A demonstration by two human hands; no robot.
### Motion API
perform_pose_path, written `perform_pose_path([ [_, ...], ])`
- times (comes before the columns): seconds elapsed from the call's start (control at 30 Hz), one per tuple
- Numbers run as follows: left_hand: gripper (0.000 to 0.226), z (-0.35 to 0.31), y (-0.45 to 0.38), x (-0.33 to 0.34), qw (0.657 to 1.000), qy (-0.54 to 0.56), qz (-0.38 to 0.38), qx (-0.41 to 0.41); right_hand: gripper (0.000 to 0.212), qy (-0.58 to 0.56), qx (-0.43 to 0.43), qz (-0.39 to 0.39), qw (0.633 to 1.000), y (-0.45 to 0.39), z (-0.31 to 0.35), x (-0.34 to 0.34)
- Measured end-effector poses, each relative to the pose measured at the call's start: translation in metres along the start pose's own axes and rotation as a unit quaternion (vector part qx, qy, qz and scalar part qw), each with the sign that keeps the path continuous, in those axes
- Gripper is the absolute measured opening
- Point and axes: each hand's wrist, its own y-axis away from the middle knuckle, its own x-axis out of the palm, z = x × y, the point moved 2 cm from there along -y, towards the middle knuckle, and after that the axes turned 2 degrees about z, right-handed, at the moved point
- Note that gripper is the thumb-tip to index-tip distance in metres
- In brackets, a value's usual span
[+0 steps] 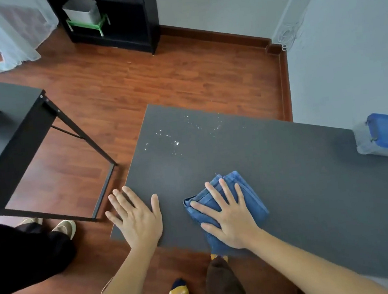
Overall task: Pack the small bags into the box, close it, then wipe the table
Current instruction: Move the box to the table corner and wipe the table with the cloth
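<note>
Both hands lie flat, fingers spread: left hand (137, 221) on the dark grey table (285, 161), right hand (230, 217) pressing the folded blue cloth (248, 191), whose long axis runs toward eleven o'clock.

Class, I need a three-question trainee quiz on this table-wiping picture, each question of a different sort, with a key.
1. True or false: the right hand presses flat on the blue cloth.
2. Where do the white specks lie? A) under the cloth B) on the far part of the table, beyond the cloth C) on the floor
3. Fill in: the left hand rests on the table's near ____ corner.

Key: 1 true; 2 B; 3 left. The box with the blue lid sits at the right edge.
</note>
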Motion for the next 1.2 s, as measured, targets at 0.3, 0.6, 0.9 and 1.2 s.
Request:
perform_pose_path([
  [0.3, 0.08, 0.003, -0.003, 0.012, 0.997, -0.03, -0.061, -0.023, 0.052, -0.058, 0.182, 0.016, 0.981, -0.181, -0.166, -0.049],
  [0.6, 0.081, -0.004, -0.002, 0.005, 0.998, -0.032, -0.046, -0.039, 0.06, -0.059, 0.247, 0.006, 0.967, -0.118, -0.119, -0.028],
  [0.9, 0.084, -0.007, -0.001, 0.001, 0.998, -0.031, -0.035, -0.044, 0.055, -0.091, 0.237, 0.029, 0.967, -0.256, -0.122, -0.052],
  [1.2, 0.079, -0.006, -0.004, 0.002, 0.998, -0.025, -0.026, -0.047, 0.058, -0.062, 0.211, 0.021, 0.975, -0.135, -0.074, -0.03],
])
